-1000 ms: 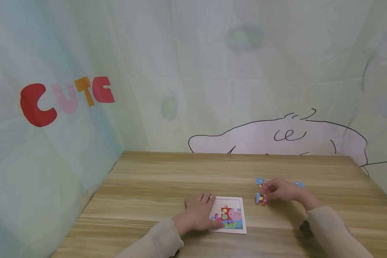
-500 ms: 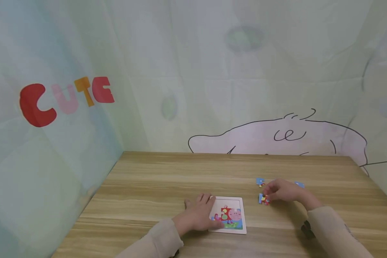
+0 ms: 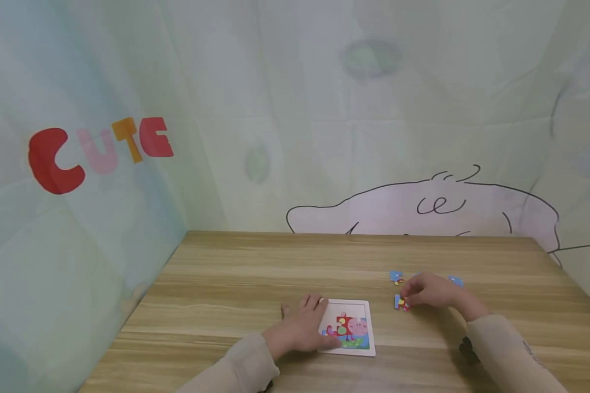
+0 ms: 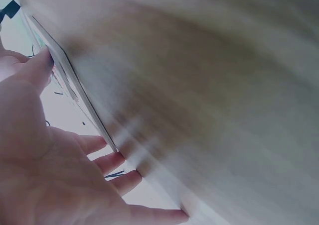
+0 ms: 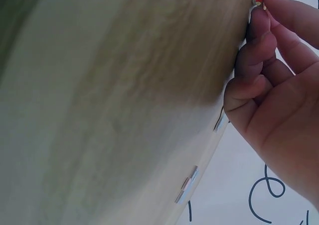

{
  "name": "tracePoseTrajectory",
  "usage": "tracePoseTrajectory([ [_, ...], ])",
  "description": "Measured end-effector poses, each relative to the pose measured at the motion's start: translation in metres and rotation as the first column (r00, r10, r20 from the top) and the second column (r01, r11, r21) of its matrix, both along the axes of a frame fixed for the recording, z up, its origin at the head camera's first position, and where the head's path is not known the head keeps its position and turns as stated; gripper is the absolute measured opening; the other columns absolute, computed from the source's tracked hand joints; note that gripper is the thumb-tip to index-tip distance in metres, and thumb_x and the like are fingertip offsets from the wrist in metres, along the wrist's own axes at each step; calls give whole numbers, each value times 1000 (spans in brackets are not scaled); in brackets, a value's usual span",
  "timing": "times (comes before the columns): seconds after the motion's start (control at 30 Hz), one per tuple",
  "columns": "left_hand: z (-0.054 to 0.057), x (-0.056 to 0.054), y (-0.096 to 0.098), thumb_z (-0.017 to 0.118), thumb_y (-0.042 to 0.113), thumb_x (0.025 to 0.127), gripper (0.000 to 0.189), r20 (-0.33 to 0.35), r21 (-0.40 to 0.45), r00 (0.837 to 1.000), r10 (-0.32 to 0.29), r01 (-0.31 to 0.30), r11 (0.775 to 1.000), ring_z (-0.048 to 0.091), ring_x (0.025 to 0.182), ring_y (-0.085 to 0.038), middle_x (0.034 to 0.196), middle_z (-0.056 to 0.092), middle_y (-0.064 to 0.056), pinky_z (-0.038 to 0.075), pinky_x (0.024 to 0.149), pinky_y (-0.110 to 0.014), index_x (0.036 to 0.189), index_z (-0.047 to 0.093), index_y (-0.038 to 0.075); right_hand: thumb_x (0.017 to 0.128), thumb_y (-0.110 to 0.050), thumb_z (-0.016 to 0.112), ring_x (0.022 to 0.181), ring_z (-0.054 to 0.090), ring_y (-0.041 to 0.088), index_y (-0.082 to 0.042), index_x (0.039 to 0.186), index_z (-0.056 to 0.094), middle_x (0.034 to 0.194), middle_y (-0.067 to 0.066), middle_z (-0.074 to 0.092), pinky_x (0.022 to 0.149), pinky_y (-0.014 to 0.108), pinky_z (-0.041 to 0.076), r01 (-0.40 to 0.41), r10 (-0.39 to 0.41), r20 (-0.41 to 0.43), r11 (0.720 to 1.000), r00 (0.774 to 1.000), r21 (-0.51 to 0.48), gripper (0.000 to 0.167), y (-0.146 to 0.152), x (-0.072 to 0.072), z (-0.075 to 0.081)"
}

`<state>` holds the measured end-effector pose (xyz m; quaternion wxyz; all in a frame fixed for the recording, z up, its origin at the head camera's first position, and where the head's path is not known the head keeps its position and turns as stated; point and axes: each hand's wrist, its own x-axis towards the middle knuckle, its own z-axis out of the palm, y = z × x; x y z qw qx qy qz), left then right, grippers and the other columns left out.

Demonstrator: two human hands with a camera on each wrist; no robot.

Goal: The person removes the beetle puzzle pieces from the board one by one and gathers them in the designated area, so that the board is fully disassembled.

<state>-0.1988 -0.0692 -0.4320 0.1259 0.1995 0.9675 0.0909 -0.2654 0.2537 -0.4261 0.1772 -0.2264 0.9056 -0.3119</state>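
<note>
My left hand (image 3: 304, 328) lies flat at the left side of a white square puzzle tray (image 3: 331, 307), fingers spread and straight. Its thumb crosses the tray's lower left part, while in the left wrist view its fingertips (image 4: 130, 181) touch the table along the tray's edge. Joined pieces showing a pink pig in red (image 3: 356, 326) fill the lower part of the tray. To the right, my right hand (image 3: 432, 290) pinches a blue, red and yellow puzzle piece (image 3: 399, 302) between thumb and index finger, close over the table. Its other fingers are curled in, as the right wrist view shows.
Behind the right hand lie loose blue puzzle pieces, one at the left (image 3: 395, 277) and one at the right (image 3: 455, 281), with another mostly hidden by the hand. The wooden table (image 3: 255, 256) ends at a printed cloth backdrop (image 3: 226, 164).
The pinched puzzle piece has shifted slightly to the right and turned a little in my right hand's fingers. My left hand has stayed in place on the tray.
</note>
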Motion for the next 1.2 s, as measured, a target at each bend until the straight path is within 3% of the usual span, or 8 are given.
tracePoseTrajectory([
  [0.37, -2, -2, 1, 62, 69, 78, 95, 29, 2, 1000, 7, -7, 1000, 28, 140, -34, 152, 33, -12, 21, 98, -77, 148, 37, 9, 84, -12, 70, 82, 55, 14, -8, 93, 70, 90, -1, 67, 77, 34, 46, 42, -42, -2, 999, 999, 34, 10, 0, 0, -2],
  [0.57, 0, -1, 1, 62, 69, 78, 95, 22, -5, 1000, 4, -4, 1000, 28, 141, -34, 152, 33, -12, 22, 97, -77, 148, 37, 9, 86, -16, 70, 81, 54, 16, -7, 98, 69, 90, 0, 65, 73, 34, 47, 65, -65, 2, 998, 998, 13, 15, -5, -1, 2],
  [0.77, 1, 0, 1, 62, 68, 79, 95, 24, -1, 1000, 4, -4, 1000, 28, 141, -34, 152, 33, -12, 21, 98, -76, 148, 37, 9, 88, -16, 66, 80, 52, 18, -2, 104, 66, 88, 1, 60, 69, 33, 46, 12, -13, -16, 998, 1000, -56, 21, -19, 1, 17],
  [0.9, -2, -2, 0, 62, 68, 79, 94, 28, 6, 1000, 9, -9, 1000, 28, 140, -35, 152, 33, -12, 21, 98, -77, 148, 37, 10, 89, -16, 65, 79, 51, 16, -6, 104, 67, 87, -1, 59, 68, 32, 45, -3, 2, -66, 1000, 998, -11, 17, -36, 4, 25],
  [1.07, -6, -4, 0, 62, 69, 78, 94, 35, 8, 999, 7, -8, 1000, 28, 140, -34, 152, 33, -11, 20, 98, -77, 148, 37, 10, 89, -16, 66, 78, 52, 13, -8, 102, 69, 85, -5, 59, 69, 28, 45, -43, 42, -102, 999, 994, -7, 15, -55, 5, 24],
  [1.2, -6, -5, 0, 62, 69, 78, 94, 45, 16, 999, 8, -8, 1000, 28, 140, -35, 152, 33, -11, 20, 98, -77, 148, 37, 10, 88, -14, 67, 76, 53, 12, -6, 103, 69, 84, -5, 59, 66, 24, 46, -104, 100, -72, 993, 992, -52, 17, -69, 6, 22],
])
